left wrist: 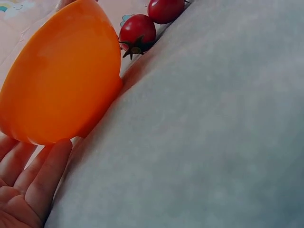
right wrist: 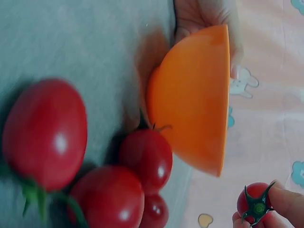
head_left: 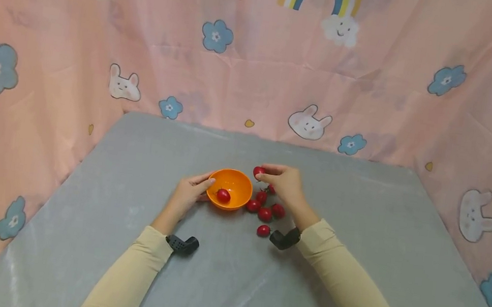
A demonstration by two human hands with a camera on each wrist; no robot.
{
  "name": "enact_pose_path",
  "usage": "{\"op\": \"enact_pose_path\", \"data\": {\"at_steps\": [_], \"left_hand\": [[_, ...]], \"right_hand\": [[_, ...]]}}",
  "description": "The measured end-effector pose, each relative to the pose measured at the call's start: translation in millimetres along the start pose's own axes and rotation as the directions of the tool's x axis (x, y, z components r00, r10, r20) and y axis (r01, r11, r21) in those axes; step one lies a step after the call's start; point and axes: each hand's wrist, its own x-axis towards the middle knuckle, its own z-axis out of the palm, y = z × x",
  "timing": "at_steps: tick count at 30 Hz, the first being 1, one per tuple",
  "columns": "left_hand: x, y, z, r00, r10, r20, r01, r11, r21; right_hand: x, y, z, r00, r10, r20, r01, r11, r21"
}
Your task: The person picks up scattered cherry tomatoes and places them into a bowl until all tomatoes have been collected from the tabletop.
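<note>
An orange bowl (head_left: 240, 184) stands upright with one red cherry tomato (head_left: 223, 196) inside it. My left hand (head_left: 186, 195) holds the bowl at its left side, the thumb at the rim and the fingers (left wrist: 45, 178) against the outer wall. Between thumb and fingertips my right hand (head_left: 286, 183) pinches another cherry tomato (right wrist: 257, 203), raised just right of the bowl's rim, its green calyx showing in the right wrist view. Below that hand, several loose cherry tomatoes (head_left: 265, 214) lie close to the bowl's right side.
A grey cloth (head_left: 221, 283) covers the table. Pink curtains (head_left: 241, 81) printed with rabbits, flowers and rainbows hang behind it and along both sides. One cherry tomato (head_left: 263, 231) lies nearer the front, beside the black camera (head_left: 285, 238) on the right wrist.
</note>
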Motion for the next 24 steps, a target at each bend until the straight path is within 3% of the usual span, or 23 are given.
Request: {"op": "enact_pose_path", "data": {"at_steps": [18,24], "left_hand": [[-1.5,-3.3,-1.3,1.0,0.004,-0.018,-0.004,1.0,-0.01],[-2.8,2.7,1.6,1.0,-0.002,-0.007,0.002,1.0,-0.007]], "right_hand": [[-7.5,-5.3,21.3,0.999,0.03,0.045,-0.032,0.998,0.048],[-8.1,-6.3,24.8,0.999,-0.001,0.051,-0.001,0.999,0.051]]}}
